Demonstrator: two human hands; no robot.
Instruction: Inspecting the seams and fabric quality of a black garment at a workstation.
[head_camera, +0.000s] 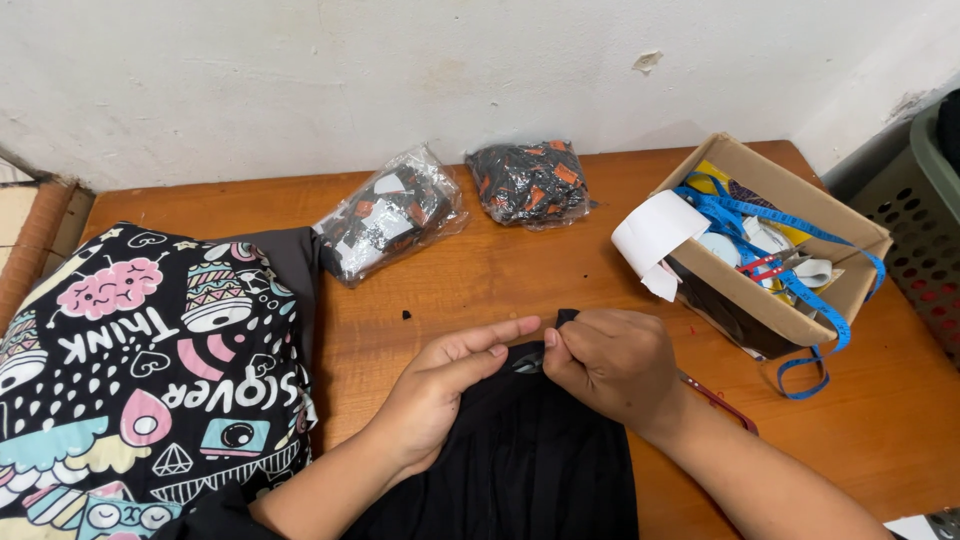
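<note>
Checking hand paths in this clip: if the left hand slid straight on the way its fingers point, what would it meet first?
Almost at once the right hand: the left hand points right and up across the black cloth, fingers nearly touching it.

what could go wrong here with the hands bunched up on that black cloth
Both hands, left and right, pinch the top edge of the black cloth close together; any small sharp tool between them is hidden, so a fingertip might get pricked. The blue measuring tape dangles out of the cardboard box by the right forearm and could snag, tugging the box.
</note>
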